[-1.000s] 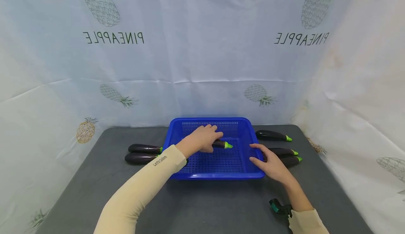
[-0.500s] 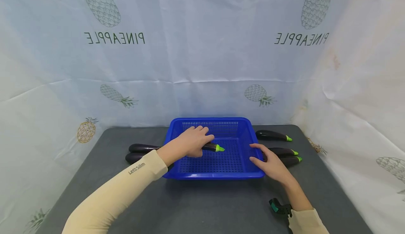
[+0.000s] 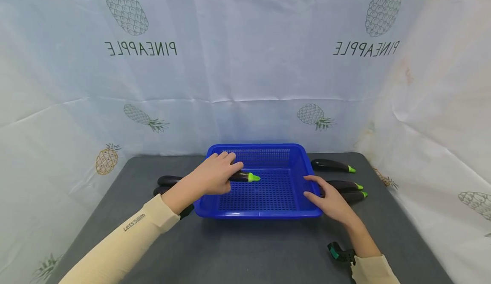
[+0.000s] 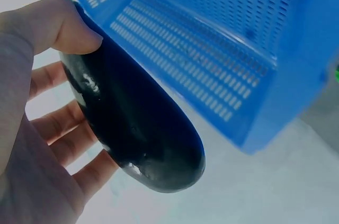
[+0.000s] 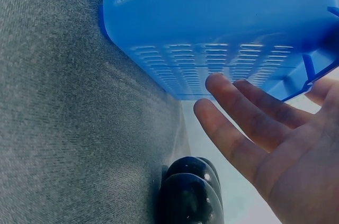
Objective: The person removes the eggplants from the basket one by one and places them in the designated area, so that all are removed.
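My left hand grips an eggplant over the left part of the blue plastic basket. The eggplant's green stem end points right in the head view. In the left wrist view, the thumb lies across the dark eggplant, its rounded end projecting beside the basket wall. At the basket's right rim, my right hand has its index finger and thumb over the edge. The right wrist view shows its other fingers extended outside the slotted basket wall; firm contact there cannot be told.
Two eggplants lie on the grey table left of the basket, partly behind my left arm. On the right lie an eggplant farther back and two side by side. A pineapple-print cloth hangs behind.
My left hand has moved left with the eggplant, from the basket's middle to its left side. The right hand and the basket have stayed in place.
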A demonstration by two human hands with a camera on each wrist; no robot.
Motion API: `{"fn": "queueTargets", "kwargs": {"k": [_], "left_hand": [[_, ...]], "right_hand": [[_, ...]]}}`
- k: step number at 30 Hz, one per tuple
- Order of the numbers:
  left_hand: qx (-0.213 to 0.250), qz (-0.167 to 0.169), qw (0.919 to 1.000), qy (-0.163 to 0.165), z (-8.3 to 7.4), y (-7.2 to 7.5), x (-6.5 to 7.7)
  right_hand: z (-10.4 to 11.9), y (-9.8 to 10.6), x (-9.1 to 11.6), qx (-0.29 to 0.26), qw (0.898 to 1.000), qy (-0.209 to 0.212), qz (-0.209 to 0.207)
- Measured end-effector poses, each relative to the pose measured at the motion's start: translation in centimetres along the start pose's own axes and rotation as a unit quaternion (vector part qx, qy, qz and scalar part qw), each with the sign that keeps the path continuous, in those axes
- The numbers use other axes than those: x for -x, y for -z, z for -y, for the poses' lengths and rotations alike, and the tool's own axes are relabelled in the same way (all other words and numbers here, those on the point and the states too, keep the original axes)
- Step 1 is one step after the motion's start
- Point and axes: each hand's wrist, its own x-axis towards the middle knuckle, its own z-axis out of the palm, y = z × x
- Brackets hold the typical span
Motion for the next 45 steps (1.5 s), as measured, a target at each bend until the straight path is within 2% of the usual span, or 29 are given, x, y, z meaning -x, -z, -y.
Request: {"fn": "queueTargets", "kwargs": {"k": [6, 12, 21, 26, 35, 45], "left_hand": [[0.008, -0.029, 0.9994, 0.016, 0.8, 0.4, 2.8], [0.032, -0.046, 0.9974, 0.045, 1.9, 0.5, 4.8], [0.060, -0.080, 0.9911, 0.088, 3.5, -0.4, 7.4], [0.063, -0.088, 0.9883, 0.108, 4.2, -1.0, 8.8], [0.084, -0.062, 0.9826, 0.153, 5.5, -2.7, 11.5], [0.103, -0.040, 0.9755, 0.190, 6.7, -4.9, 13.4]], "right_hand": [[-0.1, -0.1, 0.1, -0.004, 1.000, 0.000, 0.002], [0.0, 0.0, 0.3, 0.003, 1.000, -0.001, -0.003], [0.1, 0.0, 0.2, 0.008, 1.000, -0.002, -0.004], [0.0, 0.0, 0.2, 0.009, 1.000, 0.003, -0.006], [-0.2, -0.1, 0.1, 0.008, 1.000, 0.005, -0.007], [-0.3, -0.1, 0.0, 0.007, 1.000, 0.005, -0.008]]}}
